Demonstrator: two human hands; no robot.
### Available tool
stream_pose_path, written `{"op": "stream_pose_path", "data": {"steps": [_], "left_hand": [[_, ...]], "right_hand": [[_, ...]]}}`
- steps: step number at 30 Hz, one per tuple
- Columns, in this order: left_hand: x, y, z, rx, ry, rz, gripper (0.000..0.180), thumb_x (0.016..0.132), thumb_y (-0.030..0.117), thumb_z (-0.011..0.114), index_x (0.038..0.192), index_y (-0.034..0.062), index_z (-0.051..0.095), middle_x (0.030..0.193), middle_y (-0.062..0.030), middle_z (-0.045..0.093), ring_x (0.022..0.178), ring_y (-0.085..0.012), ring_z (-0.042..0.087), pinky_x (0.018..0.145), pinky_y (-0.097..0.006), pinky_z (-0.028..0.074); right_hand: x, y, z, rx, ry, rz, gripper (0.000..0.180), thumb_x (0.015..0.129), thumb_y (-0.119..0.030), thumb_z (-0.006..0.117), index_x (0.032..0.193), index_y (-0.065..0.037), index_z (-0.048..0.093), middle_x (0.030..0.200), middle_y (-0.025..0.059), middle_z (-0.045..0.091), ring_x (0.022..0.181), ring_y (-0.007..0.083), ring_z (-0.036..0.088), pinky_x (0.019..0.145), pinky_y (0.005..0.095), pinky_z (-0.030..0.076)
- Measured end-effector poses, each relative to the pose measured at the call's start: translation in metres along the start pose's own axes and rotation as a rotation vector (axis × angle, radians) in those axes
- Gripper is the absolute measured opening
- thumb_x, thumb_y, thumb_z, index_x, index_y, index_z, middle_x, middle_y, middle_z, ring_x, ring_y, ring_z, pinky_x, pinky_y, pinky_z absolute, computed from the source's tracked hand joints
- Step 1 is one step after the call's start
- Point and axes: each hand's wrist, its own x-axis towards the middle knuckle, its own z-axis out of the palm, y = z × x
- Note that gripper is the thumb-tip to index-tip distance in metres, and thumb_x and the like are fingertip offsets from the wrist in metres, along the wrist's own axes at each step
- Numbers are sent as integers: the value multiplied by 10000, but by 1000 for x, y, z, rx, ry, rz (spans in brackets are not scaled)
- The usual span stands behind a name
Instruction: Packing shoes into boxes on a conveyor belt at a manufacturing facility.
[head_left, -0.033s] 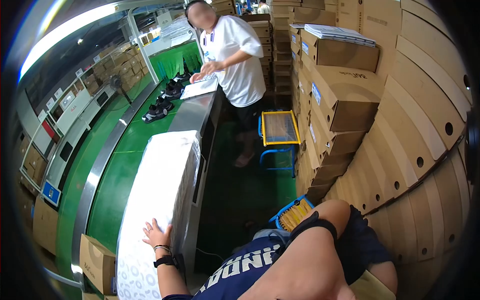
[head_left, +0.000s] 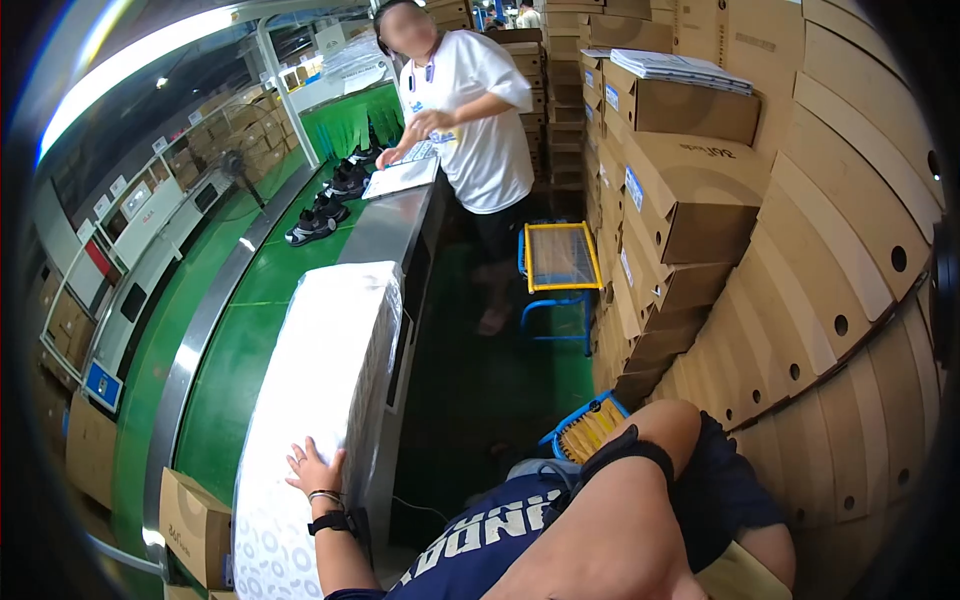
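My left hand lies flat with fingers spread on the near end of a long white stack of patterned paper sheets, which rests on the steel counter. The hand holds nothing; its wrist carries a bracelet and a black watch. My right arm is bent up at the lower right, with a black band around it. Its hand is out of the picture.
A co-worker in a white shirt leans over a paper sheet at the counter's far end. Black shoes sit on the green conveyor. A yellow-topped blue stool stands in the aisle. Stacked cardboard boxes wall the right.
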Motion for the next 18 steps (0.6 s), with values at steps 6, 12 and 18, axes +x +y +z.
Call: {"op": "stream_pose_path", "data": {"steps": [6,12,18], "left_hand": [[0,-1,0,-13,-12,8,785,670,500,635,1323,166,355,1409,-173,240,1307,-369,176,989,-615,119],[-2,-1,-2,-11,-14,3,792,663,503,642,1321,168,356,1410,-170,239,1308,-368,172,988,-615,125],[-2,-1,-3,-19,-7,6,795,658,506,643,1320,168,358,1406,-171,248,1307,-365,175,986,-618,132]], "right_hand": [[0,7,-14,-196,-65,2,889,766,-525,566,1292,123,259,1214,260,447,1100,346,472,907,336,385],[-4,16,-13,-587,140,-294,623,880,-431,437,1111,146,484,923,202,612,754,302,620,649,321,489],[-1,20,-9,-508,264,-374,498,886,-355,452,1022,116,541,840,156,623,624,257,609,538,307,462]]}}
